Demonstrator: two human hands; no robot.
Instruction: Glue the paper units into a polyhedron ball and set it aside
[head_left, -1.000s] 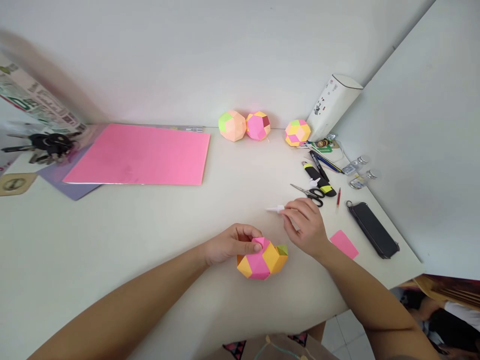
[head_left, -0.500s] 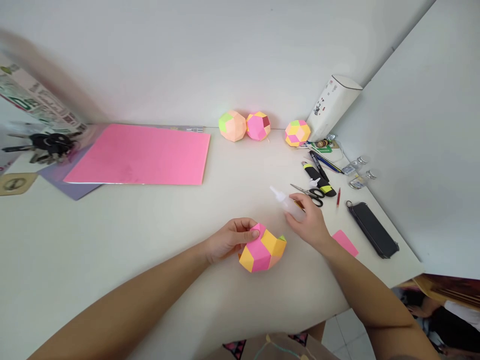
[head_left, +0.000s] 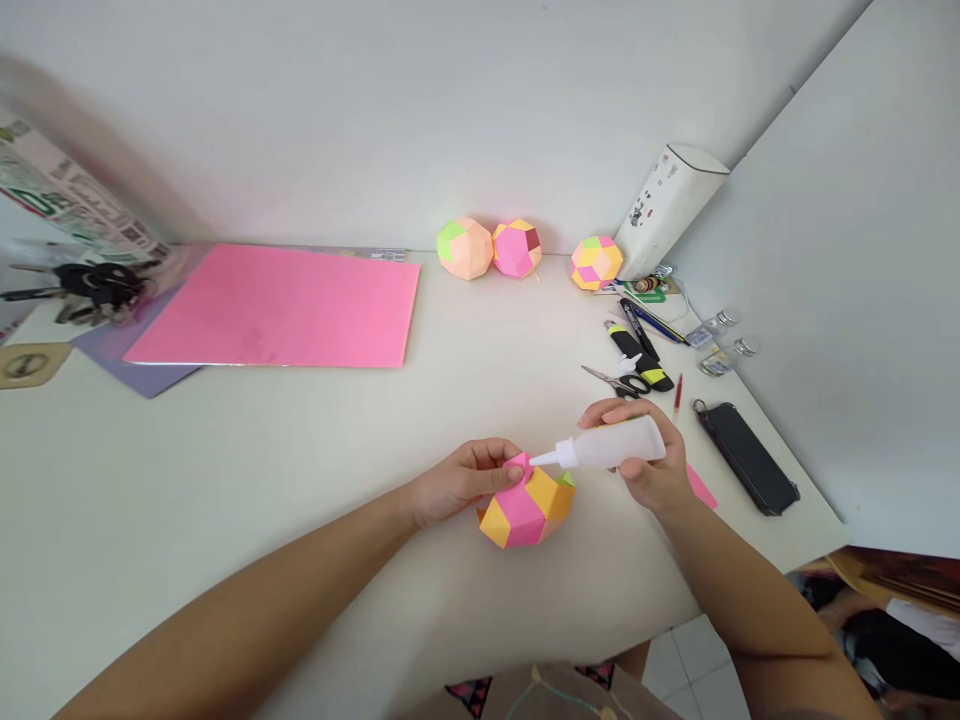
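Note:
Between thumb and fingers, my left hand (head_left: 469, 482) pinches the top left of a partly formed paper ball (head_left: 525, 515), made of pink and yellow facets with a green flap at its right. My right hand (head_left: 649, 460) grips a white translucent glue bottle (head_left: 619, 443), lying nearly level. The bottle's thin nozzle points left, its tip at the pink upper edge of the paper ball, close to my left thumb. Whether glue is coming out is too small to tell.
Three finished paper balls (head_left: 517, 248) stand along the wall. Pink paper sheets (head_left: 285, 310) lie at the left. Scissors (head_left: 615, 380), a box cutter (head_left: 637, 355), small glass bottles (head_left: 727, 355) and a black pouch (head_left: 750, 460) are on the right. A person (head_left: 892, 650) shows at the lower right.
My right hand has turned the glue bottle from nozzle up-left to nearly level, bringing its tip to the paper ball's upper edge. My left hand keeps its hold, almost still.

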